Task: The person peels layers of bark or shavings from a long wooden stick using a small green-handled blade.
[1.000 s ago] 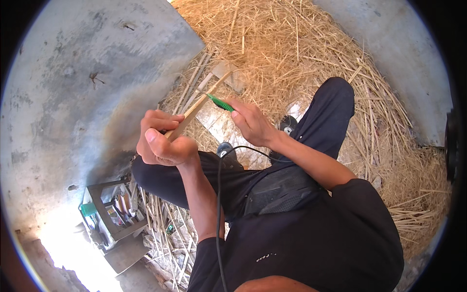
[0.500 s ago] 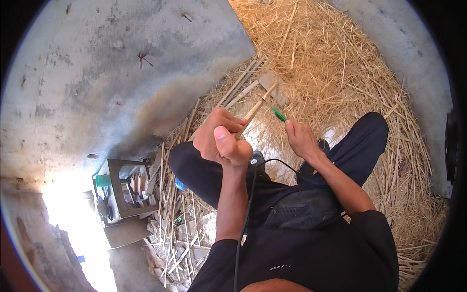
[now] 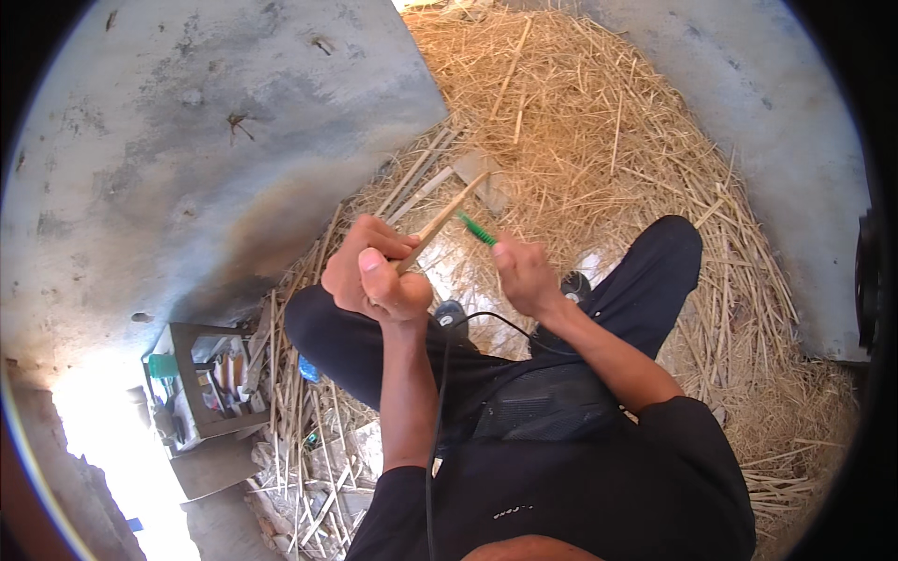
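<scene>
My left hand (image 3: 379, 273) is closed round a pale split wooden stick (image 3: 440, 222), thumb on top. The stick slants up and away to the right, ending in a narrow tip. To its right, my right hand (image 3: 528, 276) is wrapped round a slim green ribbed tool (image 3: 477, 228), perhaps a handle. The tool's far end lies close beside the stick; I cannot tell whether they touch, and no blade can be made out. Both hands are above my bent legs (image 3: 645, 280).
Straw and shavings (image 3: 580, 122) cover the floor ahead, with loose wooden strips (image 3: 416, 182) at left. A grey wall panel (image 3: 234, 122) stands left, another wall (image 3: 786, 140) right. A small open stand (image 3: 210, 383) holds odds and ends. A black cable (image 3: 438, 402) runs down my front.
The whole view has shifted, so the scene sits further left. My right hand and the green tool have moved slightly left, nearer my left hand along the stick. Both grips are unchanged.
</scene>
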`<control>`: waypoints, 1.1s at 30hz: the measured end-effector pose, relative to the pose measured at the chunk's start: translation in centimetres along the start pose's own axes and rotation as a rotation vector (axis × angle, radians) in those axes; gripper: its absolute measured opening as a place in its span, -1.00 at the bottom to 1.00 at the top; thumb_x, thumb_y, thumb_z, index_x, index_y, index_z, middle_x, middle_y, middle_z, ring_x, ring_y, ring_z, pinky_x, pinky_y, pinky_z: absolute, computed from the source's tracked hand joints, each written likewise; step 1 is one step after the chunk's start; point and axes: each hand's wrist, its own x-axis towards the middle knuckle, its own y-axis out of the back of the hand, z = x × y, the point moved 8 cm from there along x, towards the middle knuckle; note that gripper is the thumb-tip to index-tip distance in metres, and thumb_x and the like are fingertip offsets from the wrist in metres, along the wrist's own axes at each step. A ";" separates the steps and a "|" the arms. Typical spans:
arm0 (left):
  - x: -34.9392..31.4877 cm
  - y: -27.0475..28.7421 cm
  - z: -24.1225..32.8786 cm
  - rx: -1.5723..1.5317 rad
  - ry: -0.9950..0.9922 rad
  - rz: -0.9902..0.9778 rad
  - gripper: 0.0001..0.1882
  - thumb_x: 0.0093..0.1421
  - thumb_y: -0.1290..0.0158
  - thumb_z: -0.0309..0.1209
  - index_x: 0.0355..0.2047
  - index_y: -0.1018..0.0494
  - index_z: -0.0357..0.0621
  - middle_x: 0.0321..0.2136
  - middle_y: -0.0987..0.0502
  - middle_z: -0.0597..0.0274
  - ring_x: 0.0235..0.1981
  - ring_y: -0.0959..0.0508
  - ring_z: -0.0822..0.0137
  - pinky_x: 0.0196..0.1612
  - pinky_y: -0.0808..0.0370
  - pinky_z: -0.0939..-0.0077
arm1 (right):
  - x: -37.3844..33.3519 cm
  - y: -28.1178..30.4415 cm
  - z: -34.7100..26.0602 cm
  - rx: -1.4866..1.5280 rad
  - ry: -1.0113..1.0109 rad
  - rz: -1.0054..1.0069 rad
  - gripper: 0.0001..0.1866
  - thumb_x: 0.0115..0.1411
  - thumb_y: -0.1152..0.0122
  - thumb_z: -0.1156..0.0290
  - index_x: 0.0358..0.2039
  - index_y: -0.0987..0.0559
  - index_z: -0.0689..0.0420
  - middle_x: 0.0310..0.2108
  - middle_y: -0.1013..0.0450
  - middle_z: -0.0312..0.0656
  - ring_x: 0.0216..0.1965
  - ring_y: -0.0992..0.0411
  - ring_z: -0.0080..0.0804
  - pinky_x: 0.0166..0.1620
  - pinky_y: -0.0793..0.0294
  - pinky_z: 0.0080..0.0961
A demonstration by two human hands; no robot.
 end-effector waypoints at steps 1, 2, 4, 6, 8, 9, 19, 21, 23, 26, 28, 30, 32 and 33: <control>0.0 -0.2 0.0 -0.013 -0.010 0.010 -0.56 0.09 0.27 -0.34 -0.87 -0.22 -0.31 -0.92 -0.25 0.15 -0.89 -0.32 0.37 -0.80 -0.17 0.59 | -0.1 0.0 -0.7 0.043 0.054 -0.017 -0.60 0.27 0.26 0.19 -0.49 -0.38 0.26 -0.71 -0.31 0.19 -0.62 -0.34 0.19 -0.46 -0.29 -0.02; 0.1 -0.3 0.2 -0.020 -0.021 0.012 -0.57 0.08 0.27 -0.34 -0.87 -0.22 -0.31 -0.92 -0.25 0.15 -0.89 -0.31 0.38 -0.80 -0.16 0.59 | -0.2 -1.0 0.5 0.004 -0.014 -0.065 -0.64 0.26 0.23 0.22 -0.47 -0.37 0.25 -0.73 -0.31 0.16 -0.65 -0.33 0.15 -0.49 -0.29 -0.03; 0.0 -0.2 0.5 0.014 -0.017 -0.016 -0.58 0.06 0.28 -0.34 -0.87 -0.21 -0.30 -0.92 -0.24 0.15 -0.89 -0.29 0.38 -0.80 -0.14 0.60 | 0.0 -1.5 4.4 -0.138 -0.050 -0.015 -0.65 0.28 0.23 0.24 -0.52 -0.32 0.24 -0.77 -0.24 0.09 -0.72 -0.26 0.06 -0.55 -0.24 -0.11; 0.1 0.6 -0.4 -0.009 0.014 0.031 -0.59 0.05 0.29 -0.33 -0.86 -0.21 -0.30 -0.92 -0.24 0.14 -0.89 -0.27 0.38 -0.78 -0.14 0.59 | 1.1 -1.6 4.5 -0.114 -0.135 -0.094 -0.66 0.28 0.23 0.27 -0.54 -0.30 0.22 -0.80 -0.19 0.03 -0.78 -0.22 -0.02 -0.61 -0.21 -0.17; -0.1 1.3 -1.0 0.075 0.084 0.104 -0.62 0.03 0.31 -0.31 -0.86 -0.16 -0.23 -0.91 -0.17 0.15 -0.85 -0.20 0.36 -0.71 -0.14 0.55 | 0.9 -1.2 1.3 -0.051 -0.048 -0.034 -0.66 0.28 0.23 0.27 -0.55 -0.30 0.22 -0.81 -0.19 0.02 -0.79 -0.22 -0.06 -0.62 -0.20 -0.19; -0.2 1.5 -1.1 0.070 0.108 0.120 -0.62 0.02 0.31 -0.31 -0.86 -0.16 -0.23 -0.90 -0.17 0.15 -0.85 -0.20 0.36 -0.71 -0.14 0.56 | 1.0 -0.6 -0.6 -0.020 0.005 -0.002 -0.66 0.28 0.23 0.28 -0.55 -0.29 0.23 -0.81 -0.19 0.02 -0.79 -0.22 -0.08 -0.63 -0.19 -0.20; -0.7 0.9 -0.3 0.042 0.037 0.059 -0.59 0.03 0.29 -0.33 -0.88 -0.19 -0.28 -0.92 -0.23 0.13 -0.89 -0.28 0.35 -0.77 -0.16 0.59 | 2.1 -0.5 4.2 -0.234 -0.153 -0.048 -0.59 0.31 0.32 0.23 -0.52 -0.35 0.26 -0.81 -0.24 -0.07 -0.77 -0.26 -0.14 -0.61 -0.32 -0.20; -0.3 1.0 -0.4 0.018 0.032 0.073 -0.59 0.02 0.28 -0.33 -0.89 -0.19 -0.29 -0.92 -0.23 0.14 -0.89 -0.28 0.35 -0.78 -0.16 0.59 | 2.2 0.4 -0.9 -0.071 -0.028 -0.024 -0.60 0.31 0.31 0.23 -0.55 -0.33 0.22 -0.82 -0.18 -0.13 -0.80 -0.21 -0.29 -0.66 -0.24 -0.28; -0.2 0.9 -0.6 0.011 0.035 0.093 -0.60 0.02 0.27 -0.34 -0.88 -0.19 -0.30 -0.92 -0.23 0.14 -0.89 -0.28 0.35 -0.78 -0.17 0.59 | 1.3 0.0 -1.8 -0.065 0.105 -0.001 -0.60 0.32 0.30 0.24 -0.59 -0.29 0.20 -0.84 -0.11 -0.19 -0.84 -0.11 -0.42 -0.71 -0.15 -0.36; -0.2 0.3 -0.5 -0.052 0.042 0.064 -0.60 0.02 0.26 -0.34 -0.87 -0.20 -0.31 -0.92 -0.23 0.14 -0.88 -0.29 0.35 -0.78 -0.17 0.59 | 0.6 -2.5 6.2 -0.381 -0.029 -0.105 -0.71 0.28 0.25 0.36 -0.55 -0.35 0.15 -0.82 -0.21 -0.23 -0.79 -0.25 -0.40 -0.74 -0.19 -0.35; 0.4 0.6 -0.8 -0.101 0.024 0.018 -0.61 0.02 0.26 -0.34 -0.86 -0.21 -0.32 -0.92 -0.22 0.13 -0.88 -0.29 0.35 -0.78 -0.17 0.58 | 2.1 -1.7 6.4 -0.255 -0.122 -0.083 -0.69 0.27 0.24 0.34 -0.57 -0.35 0.17 -0.81 -0.23 -0.18 -0.77 -0.28 -0.34 -0.71 -0.21 -0.31; 0.6 0.6 -0.5 -0.086 -0.031 -0.011 -0.61 0.01 0.26 -0.33 -0.85 -0.22 -0.33 -0.91 -0.22 0.13 -0.87 -0.31 0.35 -0.77 -0.18 0.59 | 2.3 -1.1 3.7 -0.116 -0.138 -0.096 -0.68 0.26 0.21 0.32 -0.58 -0.35 0.20 -0.80 -0.24 -0.12 -0.75 -0.29 -0.27 -0.68 -0.23 -0.27; 0.1 0.9 -0.1 -0.030 -0.071 0.011 -0.65 -0.02 0.23 -0.34 -0.83 -0.22 -0.32 -0.91 -0.20 0.15 -0.88 -0.26 0.38 -0.77 -0.12 0.58 | 3.2 0.5 -2.9 0.038 -0.072 -0.102 -0.66 0.25 0.18 0.28 -0.58 -0.35 0.24 -0.78 -0.26 -0.04 -0.74 -0.30 -0.18 -0.64 -0.24 -0.23; 0.1 0.9 0.4 -0.007 -0.139 0.000 -0.66 -0.03 0.23 -0.34 -0.83 -0.20 -0.31 -0.91 -0.18 0.16 -0.88 -0.23 0.39 -0.77 -0.10 0.58 | 3.0 0.8 -4.3 0.065 0.054 -0.078 -0.65 0.26 0.20 0.28 -0.58 -0.34 0.24 -0.79 -0.23 -0.04 -0.75 -0.27 -0.20 -0.64 -0.23 -0.24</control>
